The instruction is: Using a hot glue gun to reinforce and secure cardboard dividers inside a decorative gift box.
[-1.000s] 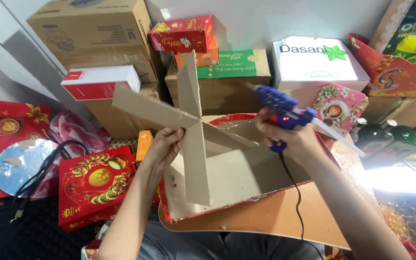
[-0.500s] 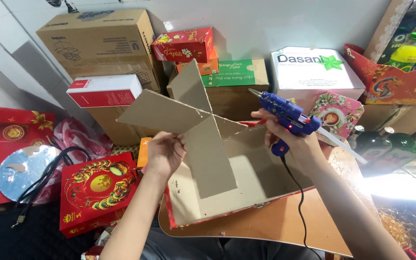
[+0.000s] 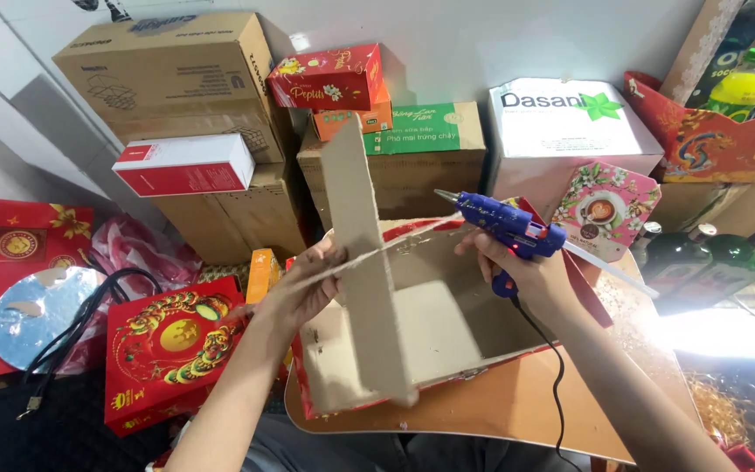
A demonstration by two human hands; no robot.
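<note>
The left hand (image 3: 303,293) clamps the crossed cardboard divider (image 3: 364,262), holding it upright inside the open box (image 3: 430,336). The right hand (image 3: 530,275) grips a blue glue gun (image 3: 504,225), nozzle just beside the divider's joint. Gluing seems underway; steady holding matters.

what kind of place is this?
Likely a cramped storeroom or home packing corner for gift boxes: stacked brown cartons along the wall, red gift boxes, and a blue glue gun in the right hand.
</note>
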